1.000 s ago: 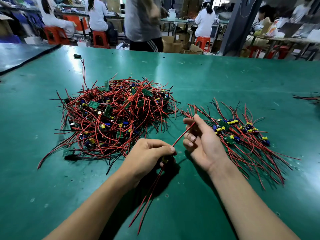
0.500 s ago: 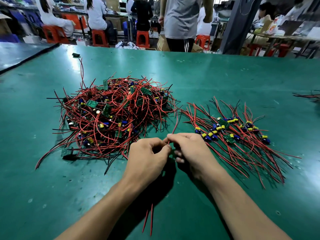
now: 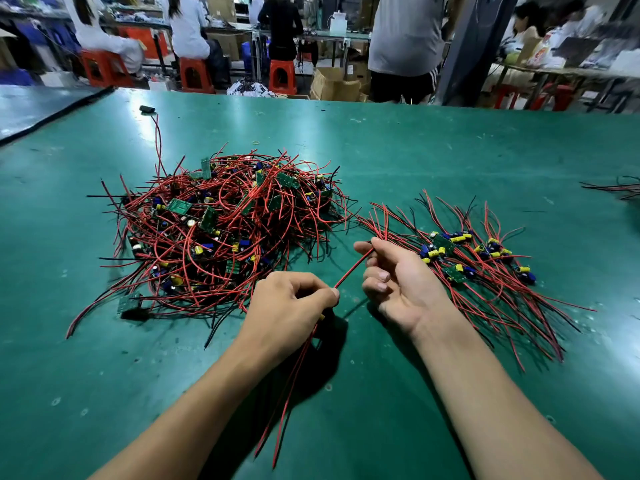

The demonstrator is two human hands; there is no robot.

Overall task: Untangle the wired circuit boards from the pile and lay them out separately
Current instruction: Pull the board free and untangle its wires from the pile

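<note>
Progress: partly done. The tangled pile (image 3: pixel 225 233) is sitting left of centre on the green bench (image 3: pixel 415 150) and is looking by far the larger share. Green boards and blue and yellow parts are showing through its red and black wires. To the right, the sorted row (image 3: pixel 485 271) is lying fanned out, several boards side by side with wires roughly parallel. Its nearest wire tips are almost touching the pile's edge.

Hands: apart, just in front of the gap between pile and row. The left hand (image 3: pixel 291 306) is gripping the held leads (image 3: pixel 294 386), fingers curled round them, and these are trailing down toward the viewer. Their board is hiding in the fist. The right hand (image 3: pixel 401 282), palm up, is pinching the red lead (image 3: pixel 351 270), which is running straight between both hands.

Judgement: one unit is being straightened for the row; most are waiting in the pile.

Surroundings: a further wire bunch (image 3: pixel 620 187) is lying at the right edge, a small black part (image 3: pixel 147 109) far left. People are working behind. The pile's stray wires are reaching toward the row and are likely to snag.
</note>
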